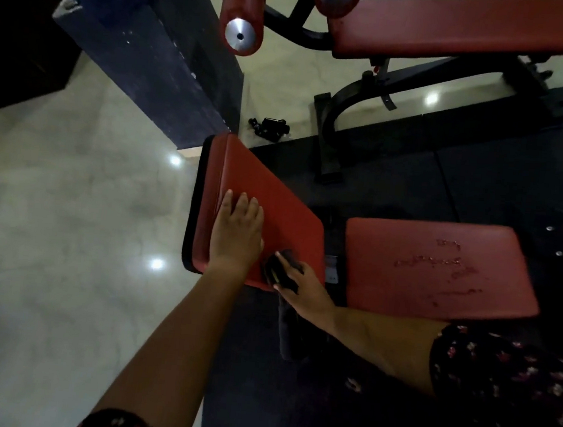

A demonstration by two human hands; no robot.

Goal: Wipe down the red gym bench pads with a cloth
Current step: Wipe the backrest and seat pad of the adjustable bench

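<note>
Pale glossy floor [67, 210] lay to my left, throwing back spots of light, and a dark rubber mat [414, 178] ran under the benches to my right. A dark pillar [157, 56] stood beyond. I counted three flat red pads: the tilted back pad [275, 192] under my hands, the scuffed seat pad [439, 270] beside it, and a far bench pad [463, 27]. Two red rollers [243, 6] with metal end caps sat near that far bench. My left hand [237, 229] lay flat, fingers straight, on the back pad. My right hand [301, 284] clutched the one dark cloth [280, 268] against that pad's near corner.
</note>
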